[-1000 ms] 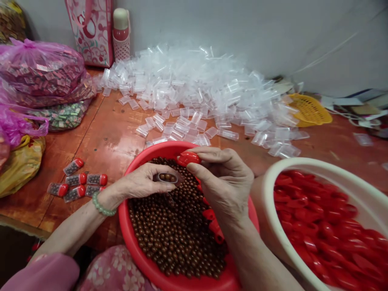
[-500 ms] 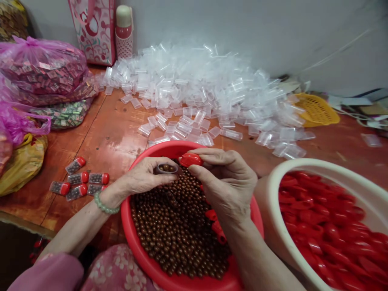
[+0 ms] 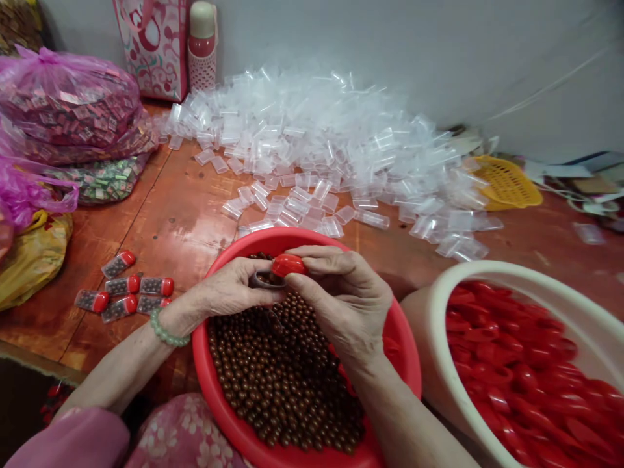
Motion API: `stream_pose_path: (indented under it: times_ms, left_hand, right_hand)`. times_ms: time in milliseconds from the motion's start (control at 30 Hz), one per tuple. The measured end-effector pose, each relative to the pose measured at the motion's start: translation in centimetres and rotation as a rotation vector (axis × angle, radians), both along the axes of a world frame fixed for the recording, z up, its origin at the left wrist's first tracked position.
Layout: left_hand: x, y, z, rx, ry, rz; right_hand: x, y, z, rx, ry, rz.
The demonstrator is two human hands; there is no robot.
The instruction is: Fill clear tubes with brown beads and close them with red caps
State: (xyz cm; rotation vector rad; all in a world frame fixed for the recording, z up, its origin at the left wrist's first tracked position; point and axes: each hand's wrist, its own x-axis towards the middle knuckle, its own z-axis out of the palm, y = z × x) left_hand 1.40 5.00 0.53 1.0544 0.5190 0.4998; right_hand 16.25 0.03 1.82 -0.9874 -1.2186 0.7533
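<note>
Clamped in the left hand (image 3: pixel 229 286), between thumb and fingers: a clear tube (image 3: pixel 262 281), held above the brown balls (image 3: pixel 283 380) in the red basin (image 3: pixel 201 357). Mouth upward, with a few like balls showing inside. Pinched between thumb and fingertips of the right hand (image 3: pixel 348 286): a red cap (image 3: pixel 289 265), at the right side of that mouth and partly hiding it. Cannot tell contact from a slight gap between cap and lip. Lower part of tube hidden.

Handling, by judgement: best to keep the mouth uppermost, against spilling. Grip below the lip, clear of the cap's path. Match oval to oval before any pressure, then bear down squarely, not from one side. Squeeze lightly; probably thin-walled and apt to flex.

Near the front edge of the bench (image 3: pixel 160 214), left of the basin: six capped tubes (image 3: pixel 119 286). Toward the back edge, by the wall (image 3: pixel 414 65): a heap of empty tubes (image 3: pixel 312 156). Right of the basin: a cream tub (image 3: pixel 435 325) of loose caps (image 3: pixel 507 364).
</note>
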Motion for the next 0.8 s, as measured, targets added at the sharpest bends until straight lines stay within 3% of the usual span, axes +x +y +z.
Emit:
stream_pose_path:
  times_ms: [200, 600, 800]
  left_hand:
    - [-0.2, 0.0, -0.2, -0.106, -0.026, -0.026]
    - [-0.6, 0.6, -0.8, -0.051, 0.019, -0.162]
    - [-1.0, 0.7, -1.2, -0.172, -0.023, -0.201]
  right_hand:
    - [-0.5, 0.1, -0.3, -0.003, -0.085, 0.032]
    - [-0.6, 0.3, -1.3, -0.106, -0.104, 0.025]
    - [0.0, 0.8, -1.2, -0.158, -0.146, 0.000]
